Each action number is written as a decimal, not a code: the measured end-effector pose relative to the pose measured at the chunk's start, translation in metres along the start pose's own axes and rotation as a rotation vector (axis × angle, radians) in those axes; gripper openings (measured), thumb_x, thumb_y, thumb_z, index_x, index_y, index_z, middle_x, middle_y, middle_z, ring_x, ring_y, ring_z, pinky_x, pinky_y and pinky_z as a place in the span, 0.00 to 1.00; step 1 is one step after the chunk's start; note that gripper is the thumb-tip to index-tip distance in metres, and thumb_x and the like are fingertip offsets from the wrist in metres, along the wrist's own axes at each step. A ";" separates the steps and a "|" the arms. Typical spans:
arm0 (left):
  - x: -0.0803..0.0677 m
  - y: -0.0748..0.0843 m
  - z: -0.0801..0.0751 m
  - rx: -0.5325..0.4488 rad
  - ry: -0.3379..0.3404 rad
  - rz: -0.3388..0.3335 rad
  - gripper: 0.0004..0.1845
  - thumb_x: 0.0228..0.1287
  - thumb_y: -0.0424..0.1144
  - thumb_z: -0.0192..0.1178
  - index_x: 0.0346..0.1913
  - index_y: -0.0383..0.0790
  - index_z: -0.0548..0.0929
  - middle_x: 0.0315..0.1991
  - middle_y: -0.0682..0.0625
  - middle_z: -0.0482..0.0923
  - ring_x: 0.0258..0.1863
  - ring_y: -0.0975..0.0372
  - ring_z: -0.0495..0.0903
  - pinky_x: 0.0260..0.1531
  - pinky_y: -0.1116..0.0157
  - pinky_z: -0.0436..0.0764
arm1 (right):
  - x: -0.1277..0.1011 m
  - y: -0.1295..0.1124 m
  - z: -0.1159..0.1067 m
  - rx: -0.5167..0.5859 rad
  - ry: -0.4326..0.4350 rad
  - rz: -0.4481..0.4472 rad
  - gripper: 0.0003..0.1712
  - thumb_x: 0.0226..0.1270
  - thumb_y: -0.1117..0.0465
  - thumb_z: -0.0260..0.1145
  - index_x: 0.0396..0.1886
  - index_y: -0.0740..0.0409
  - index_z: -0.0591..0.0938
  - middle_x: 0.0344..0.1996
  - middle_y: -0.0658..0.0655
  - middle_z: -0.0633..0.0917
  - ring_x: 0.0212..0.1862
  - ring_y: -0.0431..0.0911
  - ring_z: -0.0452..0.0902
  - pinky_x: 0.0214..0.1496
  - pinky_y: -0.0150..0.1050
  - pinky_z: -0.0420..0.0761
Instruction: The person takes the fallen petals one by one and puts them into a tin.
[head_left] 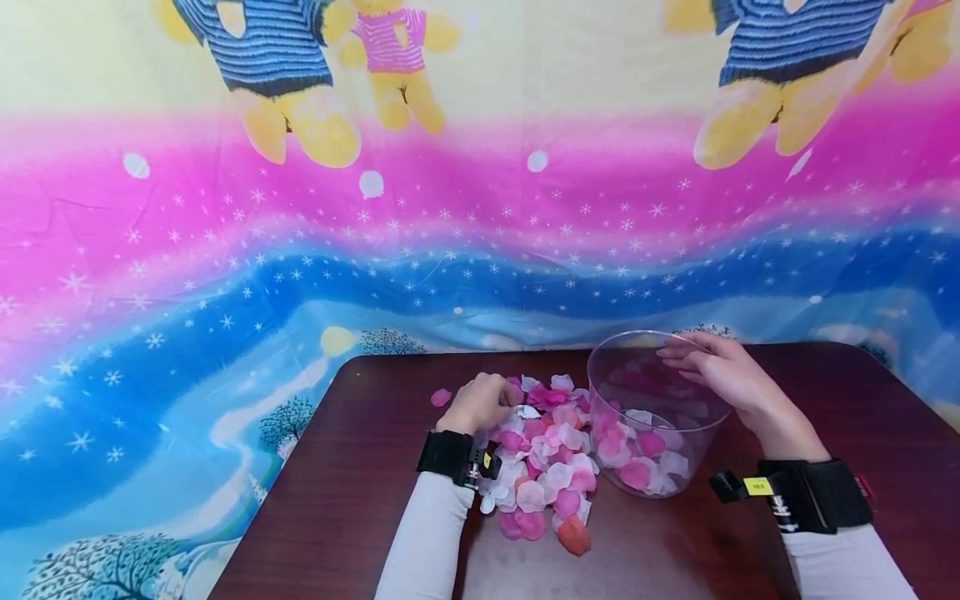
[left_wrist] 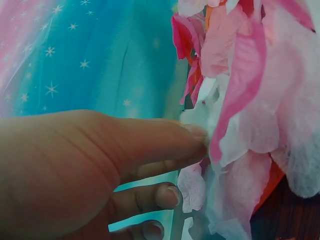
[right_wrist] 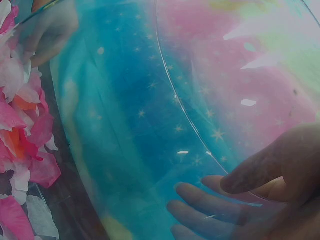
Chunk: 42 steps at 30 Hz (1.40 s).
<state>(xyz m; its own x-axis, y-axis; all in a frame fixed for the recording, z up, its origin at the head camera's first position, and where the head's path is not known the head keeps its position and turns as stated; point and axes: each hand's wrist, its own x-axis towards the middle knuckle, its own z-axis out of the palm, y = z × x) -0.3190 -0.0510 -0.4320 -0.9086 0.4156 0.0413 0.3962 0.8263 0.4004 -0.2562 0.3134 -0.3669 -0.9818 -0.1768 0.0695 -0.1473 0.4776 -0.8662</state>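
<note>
A loose heap of fabric flower petals (head_left: 555, 479) in pink, white and orange lies on the table. At the heap's upper left edge is my left hand (head_left: 477, 403), its thumb and forefinger pinching a white petal (left_wrist: 197, 116). The other fingers of that hand are loosely bent below. Right of the heap stands a clear plastic tub (head_left: 652, 417), with several pink and white petals (head_left: 637, 454) inside. My right hand (head_left: 723, 371) grips its rim at the far right, thumb on one side of the wall and fingers (right_wrist: 200, 210) on the other.
The dark wooden table (head_left: 337, 500) has rounded far corners. Behind it hangs a printed cloth (head_left: 480, 208) with bears and snowflakes. A single pink petal (head_left: 440, 397) lies left of the heap, and an orange petal (head_left: 573, 536) lies at its near edge.
</note>
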 end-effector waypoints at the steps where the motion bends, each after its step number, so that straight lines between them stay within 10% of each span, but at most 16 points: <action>1: 0.000 0.000 0.000 0.003 0.011 0.001 0.05 0.66 0.34 0.68 0.41 0.46 0.91 0.38 0.54 0.86 0.37 0.63 0.80 0.42 0.59 0.81 | 0.000 0.000 0.000 0.000 0.000 0.000 0.28 0.85 0.62 0.38 0.77 0.71 0.61 0.68 0.74 0.72 0.68 0.66 0.71 0.67 0.51 0.74; 19: -0.010 0.015 -0.035 0.020 0.291 0.099 0.04 0.70 0.39 0.67 0.42 0.47 0.91 0.36 0.54 0.88 0.35 0.62 0.84 0.36 0.61 0.81 | 0.000 0.000 0.000 0.009 0.005 -0.007 0.28 0.85 0.62 0.38 0.77 0.71 0.61 0.68 0.74 0.72 0.68 0.66 0.71 0.67 0.48 0.75; 32: -0.042 0.077 -0.067 -0.080 0.471 0.369 0.06 0.72 0.41 0.65 0.47 0.50 0.89 0.38 0.58 0.84 0.31 0.68 0.73 0.33 0.69 0.73 | -0.001 0.001 0.000 0.016 0.003 -0.010 0.28 0.85 0.62 0.39 0.76 0.71 0.61 0.67 0.74 0.73 0.67 0.66 0.72 0.62 0.37 0.78; 42: -0.044 0.124 -0.049 0.007 0.575 0.477 0.05 0.68 0.42 0.69 0.44 0.50 0.91 0.39 0.59 0.88 0.33 0.70 0.82 0.33 0.74 0.76 | 0.001 0.002 -0.001 0.016 -0.001 -0.004 0.28 0.84 0.63 0.36 0.77 0.71 0.60 0.68 0.74 0.72 0.68 0.66 0.71 0.67 0.48 0.75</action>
<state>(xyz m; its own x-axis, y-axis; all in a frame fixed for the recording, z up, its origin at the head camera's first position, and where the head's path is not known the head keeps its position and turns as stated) -0.2359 0.0145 -0.3390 -0.5628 0.4671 0.6820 0.7641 0.6086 0.2137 -0.2577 0.3144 -0.3681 -0.9812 -0.1791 0.0722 -0.1489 0.4635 -0.8735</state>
